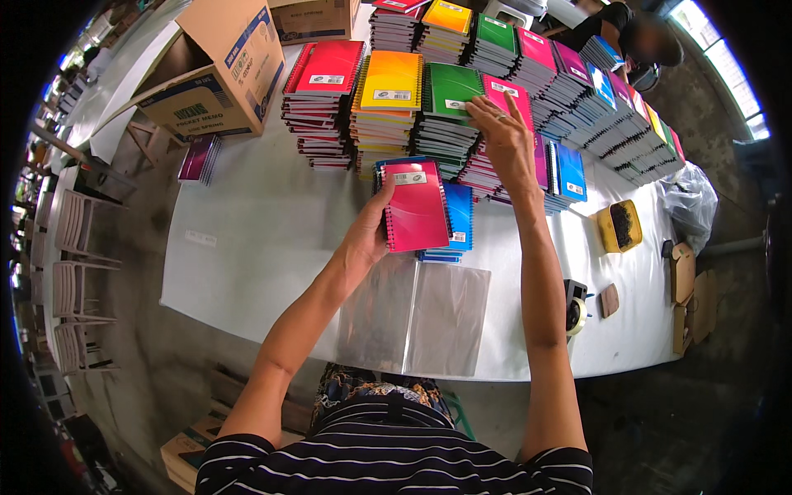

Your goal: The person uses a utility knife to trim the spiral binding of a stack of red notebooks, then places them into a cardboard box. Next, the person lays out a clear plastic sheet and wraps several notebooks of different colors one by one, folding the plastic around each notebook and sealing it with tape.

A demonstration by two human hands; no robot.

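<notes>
My left hand (367, 227) grips a pink spiral notebook (419, 216) by its left edge, thumb on top; a dark blue edge shows behind its upper side. Below and behind it a short pile of blue notebooks (459, 219) stands on the table. Farther off, my right hand (505, 140) reaches over the green notebook stack (451, 87) and the pink notebook stack (505, 95), its fingers stretched out and apart. Whether the fingertips touch a cover I cannot tell. Clear plastic sleeves (450, 318) lie flat at the table's near edge.
Red (330, 66) and yellow notebook stacks (388, 82) stand left of the green one; more rows run to the far right. An open carton (214, 82) is at far left, near a purple notebook (198, 161). A tape dispenser (576, 309) and yellow tub (619, 227) sit right. Another person is beyond.
</notes>
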